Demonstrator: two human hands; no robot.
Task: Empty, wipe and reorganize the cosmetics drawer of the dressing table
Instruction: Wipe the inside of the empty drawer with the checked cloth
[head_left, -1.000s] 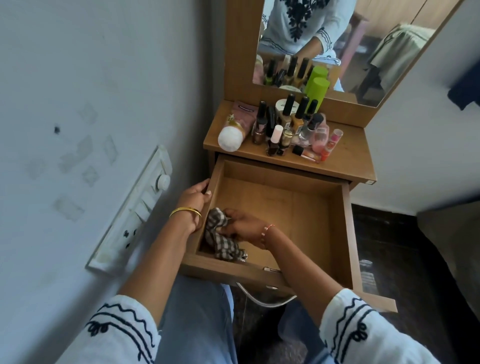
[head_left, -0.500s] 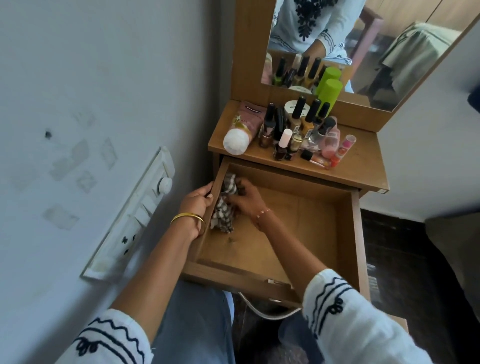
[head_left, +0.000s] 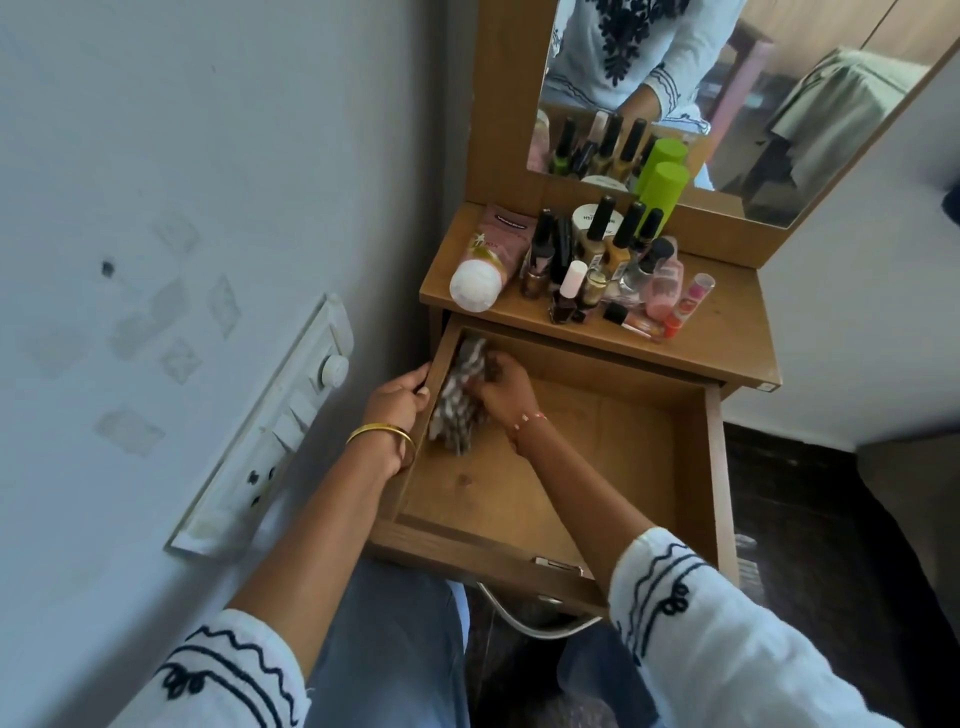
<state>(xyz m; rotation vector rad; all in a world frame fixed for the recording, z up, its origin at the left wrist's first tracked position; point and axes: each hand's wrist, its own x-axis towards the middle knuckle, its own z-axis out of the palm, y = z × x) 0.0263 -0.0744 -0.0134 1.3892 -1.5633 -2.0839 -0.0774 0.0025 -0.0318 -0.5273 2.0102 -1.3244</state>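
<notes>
Drawer pulled out, emptied — we see only checked cloth inside, at back-left corner. Right hand curled on cloth, pressing it to drawer floor; left hand grips left drawer wall. Cosmetics crowded on counter under mirror. We judge emptying done, wiping midway — rest of floor, then restocking, still left.

Right hand pushed checked cloth from drawer's front-left to back-left corner.
</notes>
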